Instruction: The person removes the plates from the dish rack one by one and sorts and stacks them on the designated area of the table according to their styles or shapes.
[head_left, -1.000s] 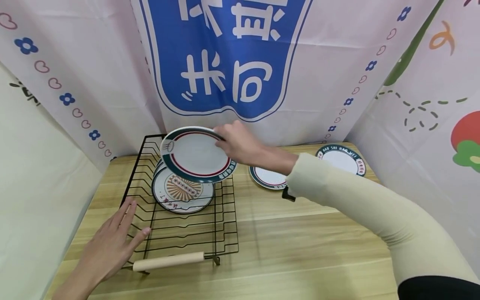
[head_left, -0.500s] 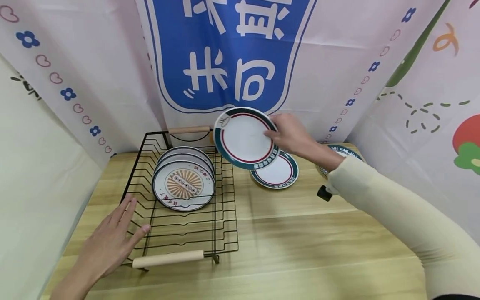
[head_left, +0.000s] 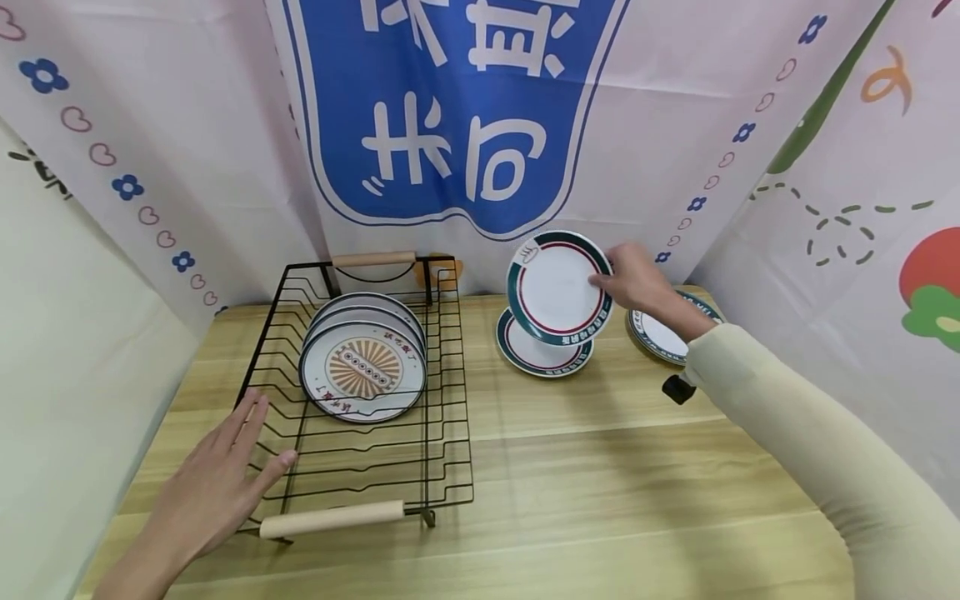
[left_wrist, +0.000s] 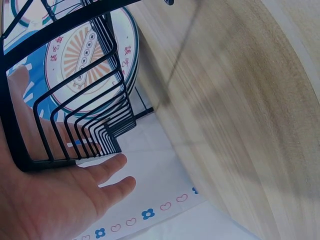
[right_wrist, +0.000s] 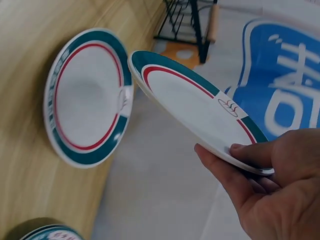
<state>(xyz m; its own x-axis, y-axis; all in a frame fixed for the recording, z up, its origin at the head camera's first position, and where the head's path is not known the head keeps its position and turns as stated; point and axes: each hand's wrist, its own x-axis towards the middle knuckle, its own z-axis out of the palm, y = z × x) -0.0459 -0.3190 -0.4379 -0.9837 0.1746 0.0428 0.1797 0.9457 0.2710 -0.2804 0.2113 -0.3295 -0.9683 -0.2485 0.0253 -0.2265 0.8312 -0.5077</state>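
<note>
A white plate [head_left: 561, 287] with a green rim and a red ring is pinched at its right edge by my right hand [head_left: 637, 279]. In the head view it is tilted above a matching plate [head_left: 543, 354] lying on the table. The right wrist view shows my thumb on the top face of the held plate [right_wrist: 185, 102] and my fingers beneath. My left hand [head_left: 213, 483] rests against the left side of the black wire dish rack [head_left: 367, 467], fingers fairly straight. Several plates [head_left: 363, 371] stand leaning in the rack, the front one with an orange sunburst pattern.
At the back right of the wooden table [head_left: 570, 475] lies a small stack of plates [head_left: 660, 337], partly behind my right forearm. Wooden handles [head_left: 333, 518] cap the rack's ends. A printed curtain [head_left: 465, 100] closes off the back.
My right hand has carried the held plate rightward, away from over the rack to above the plate on the table. The left hand has stayed at the rack.
</note>
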